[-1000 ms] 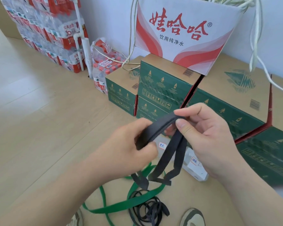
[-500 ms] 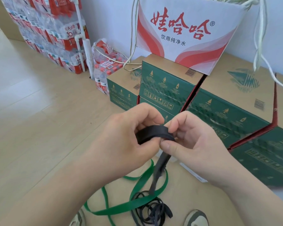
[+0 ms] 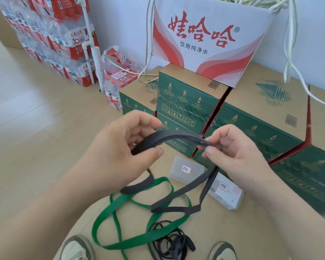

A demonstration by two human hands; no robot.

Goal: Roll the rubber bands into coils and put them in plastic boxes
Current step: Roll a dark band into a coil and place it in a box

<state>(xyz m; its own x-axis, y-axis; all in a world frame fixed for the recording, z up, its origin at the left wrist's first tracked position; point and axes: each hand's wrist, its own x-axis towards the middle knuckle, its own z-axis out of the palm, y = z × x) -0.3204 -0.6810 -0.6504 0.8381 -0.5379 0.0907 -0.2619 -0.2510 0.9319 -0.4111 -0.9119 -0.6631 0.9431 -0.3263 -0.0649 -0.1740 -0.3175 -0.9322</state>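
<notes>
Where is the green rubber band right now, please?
In the head view, the green rubber band lies on the cardboard at lower centre, overlapping the thin black bands.

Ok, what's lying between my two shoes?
In the head view, a tangle of thin black rubber bands and part of the green band lie between the left shoe and right shoe.

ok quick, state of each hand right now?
Left hand: closed, gripping the wide black band.
Right hand: closed, pinching the same band between thumb and fingers.

Green cartons stand beside shrink-wrapped water bottles.
</notes>
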